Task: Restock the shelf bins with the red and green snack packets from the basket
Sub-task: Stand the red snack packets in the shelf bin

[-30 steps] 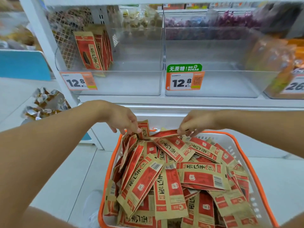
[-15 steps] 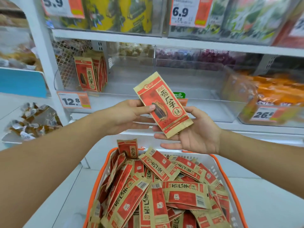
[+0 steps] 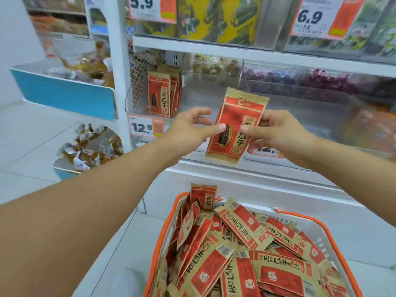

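A red and tan snack packet [image 3: 240, 116] stands upright in the air before the shelf. My left hand [image 3: 192, 125] pinches its left edge with thumb and fingers. My right hand [image 3: 276, 129] pinches its right edge. Behind it is a clear shelf bin [image 3: 203, 97] that holds a few upright red packets [image 3: 164, 95] at its left end. Below, an orange-rimmed white basket [image 3: 321, 230] is heaped with several more red packets [image 3: 242, 251]. I see no green packets.
A second clear bin [image 3: 321, 108] stands to the right on the same shelf. Price tags reading 12.8 [image 3: 145, 127] hang on the shelf edge. The shelf above holds yellow and green bags. A blue-fronted side bin [image 3: 64, 93] and a bin of wrapped sweets [image 3: 92, 146] are left.
The packet, tilted and lying on my right palm before, now stands upright and closer to the bin. Both hands have shifted to pinch its side edges, and the view has moved up.
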`<state>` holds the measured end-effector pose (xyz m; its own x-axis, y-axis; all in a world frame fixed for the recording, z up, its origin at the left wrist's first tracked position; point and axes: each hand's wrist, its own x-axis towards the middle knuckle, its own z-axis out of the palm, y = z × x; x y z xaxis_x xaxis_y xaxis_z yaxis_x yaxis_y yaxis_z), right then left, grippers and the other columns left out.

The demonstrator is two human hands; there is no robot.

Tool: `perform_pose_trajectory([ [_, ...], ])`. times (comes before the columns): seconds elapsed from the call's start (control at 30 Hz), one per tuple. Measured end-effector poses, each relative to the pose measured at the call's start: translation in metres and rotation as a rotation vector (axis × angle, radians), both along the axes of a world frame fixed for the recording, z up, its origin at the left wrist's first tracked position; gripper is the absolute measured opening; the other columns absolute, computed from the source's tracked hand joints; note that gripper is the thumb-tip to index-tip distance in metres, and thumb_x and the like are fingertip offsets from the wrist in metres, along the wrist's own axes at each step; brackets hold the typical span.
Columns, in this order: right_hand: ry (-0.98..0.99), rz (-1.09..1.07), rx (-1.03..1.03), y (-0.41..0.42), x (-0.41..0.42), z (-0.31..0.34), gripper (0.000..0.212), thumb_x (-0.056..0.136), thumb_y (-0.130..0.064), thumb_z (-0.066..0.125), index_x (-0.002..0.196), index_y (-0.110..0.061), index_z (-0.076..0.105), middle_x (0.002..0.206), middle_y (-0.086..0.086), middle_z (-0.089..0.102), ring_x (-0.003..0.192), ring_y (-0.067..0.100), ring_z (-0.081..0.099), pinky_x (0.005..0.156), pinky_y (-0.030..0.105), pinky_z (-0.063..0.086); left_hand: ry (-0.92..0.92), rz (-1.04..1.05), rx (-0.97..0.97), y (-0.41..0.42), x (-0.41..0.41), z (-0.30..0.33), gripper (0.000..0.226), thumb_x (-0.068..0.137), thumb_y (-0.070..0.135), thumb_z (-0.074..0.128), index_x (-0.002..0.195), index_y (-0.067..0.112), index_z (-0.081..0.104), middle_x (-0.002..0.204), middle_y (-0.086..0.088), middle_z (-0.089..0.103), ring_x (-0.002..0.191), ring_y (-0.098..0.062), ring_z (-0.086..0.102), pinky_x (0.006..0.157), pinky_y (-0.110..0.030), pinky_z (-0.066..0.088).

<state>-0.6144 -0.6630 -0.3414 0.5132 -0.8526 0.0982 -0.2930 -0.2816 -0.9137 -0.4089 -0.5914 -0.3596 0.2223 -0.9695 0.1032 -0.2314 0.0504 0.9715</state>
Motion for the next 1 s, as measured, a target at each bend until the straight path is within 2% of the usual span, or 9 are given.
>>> perform_pose_trajectory([
  [0.13, -0.072, -0.028, -0.216, -0.018, 0.043, 0.029, 0.018, 0.089, -0.007, 0.072, 0.106, -0.012, 0.073, 0.099, 0.007, 0.077, 0.085, 0.02, 0.073, 0.073, 0.031, 0.061, -0.036, 0.27, -0.011, 0.0, 0.037, -0.004, 0.054, 0.082, 0.034, 0.079, 0.128, 0.022, 0.055, 0.114, 0.002, 0.062, 0.104, -0.015, 0.062, 0.092, -0.038, 0.054],
  [0.23, -0.086, -0.019, -0.162, -0.034, 0.088, 0.041, 0.023, 0.089, -0.008, 0.072, 0.112, -0.008, 0.071, 0.098, 0.009, 0.076, 0.08, 0.02, 0.075, 0.07, 0.032, 0.063, -0.045, 0.338, 0.079, 0.005, 0.064, -0.011, 0.047, 0.087, 0.024, 0.073, 0.129, 0.02, 0.053, 0.109, -0.002, 0.063, 0.099, -0.019, 0.063, 0.089, -0.039, 0.056],
  [0.4, -0.048, -0.001, -0.104, -0.062, 0.155, 0.044, 0.025, 0.09, -0.008, 0.071, 0.115, -0.006, 0.069, 0.098, 0.009, 0.075, 0.075, 0.017, 0.074, 0.065, 0.028, 0.06, 0.019, 0.346, 0.122, 0.014, 0.084, -0.016, 0.045, 0.094, 0.014, 0.062, 0.136, 0.023, 0.047, 0.084, 0.002, 0.058, 0.067, -0.008, 0.055, 0.054, -0.015, 0.05],
  [0.5, 0.075, -0.01, -0.147, -0.075, 0.189, 0.033, 0.018, 0.089, -0.006, 0.073, 0.106, -0.011, 0.07, 0.092, 0.005, 0.074, 0.074, 0.014, 0.072, 0.064, 0.029, 0.061, -0.019, 0.358, 0.136, 0.015, 0.094, -0.019, 0.052, 0.093, 0.018, 0.064, 0.141, 0.026, 0.045, 0.084, 0.003, 0.059, 0.079, -0.016, 0.059, 0.083, -0.033, 0.057],
  [0.57, 0.133, -0.006, -0.101, -0.084, 0.209, 0.019, 0.014, 0.088, -0.005, 0.073, 0.1, -0.013, 0.07, 0.093, 0.006, 0.074, 0.077, 0.018, 0.073, 0.07, 0.034, 0.063, -0.012, 0.363, 0.145, 0.016, 0.101, -0.019, 0.057, 0.092, 0.02, 0.065, 0.144, 0.026, 0.043, 0.09, 0.0, 0.062, 0.092, -0.02, 0.061, 0.093, -0.043, 0.054],
  [0.63, 0.163, -0.03, -0.056, -0.092, 0.228, 0.008, 0.011, 0.087, -0.006, 0.075, 0.094, -0.013, 0.07, 0.097, 0.01, 0.075, 0.081, 0.022, 0.074, 0.07, 0.037, 0.063, 0.002, 0.372, 0.156, 0.019, 0.107, -0.02, 0.057, 0.093, 0.017, 0.064, 0.144, 0.025, 0.042, 0.093, -0.002, 0.063, 0.099, -0.021, 0.063, 0.095, -0.045, 0.054],
  [0.77, 0.213, -0.133, -0.023, -0.106, 0.26, -0.005, 0.02, 0.085, -0.011, 0.078, 0.101, -0.005, 0.069, 0.097, 0.012, 0.074, 0.084, 0.026, 0.075, 0.072, 0.041, 0.063, 0.002, 0.386, 0.166, 0.021, 0.114, -0.022, 0.057, 0.094, 0.016, 0.065, 0.145, 0.025, 0.041, 0.096, 0.001, 0.06, 0.1, -0.02, 0.06, 0.096, -0.045, 0.053],
  [0.9, 0.265, -0.244, -0.104, -0.119, 0.28, -0.015, 0.031, 0.08, -0.022, 0.084, 0.098, -0.004, 0.067, 0.1, 0.011, 0.073, 0.09, 0.028, 0.073, 0.079, 0.042, 0.062, -0.018, 0.378, 0.155, 0.019, 0.118, -0.025, 0.056, 0.094, 0.016, 0.065, 0.144, 0.025, 0.041, 0.094, 0.003, 0.058, 0.089, -0.014, 0.057, 0.096, -0.044, 0.053],
  [1.0, 0.279, -0.274, -0.136, -0.122, 0.283, -0.017, 0.033, 0.078, -0.022, 0.085, 0.098, -0.003, 0.066, 0.101, 0.011, 0.071, 0.093, 0.029, 0.071, 0.081, 0.042, 0.061, -0.018, 0.381, 0.146, 0.018, 0.12, -0.027, 0.058, 0.093, 0.016, 0.065, 0.145, 0.023, 0.04, 0.094, 0.005, 0.057, 0.095, -0.017, 0.058, 0.097, -0.044, 0.052],
])
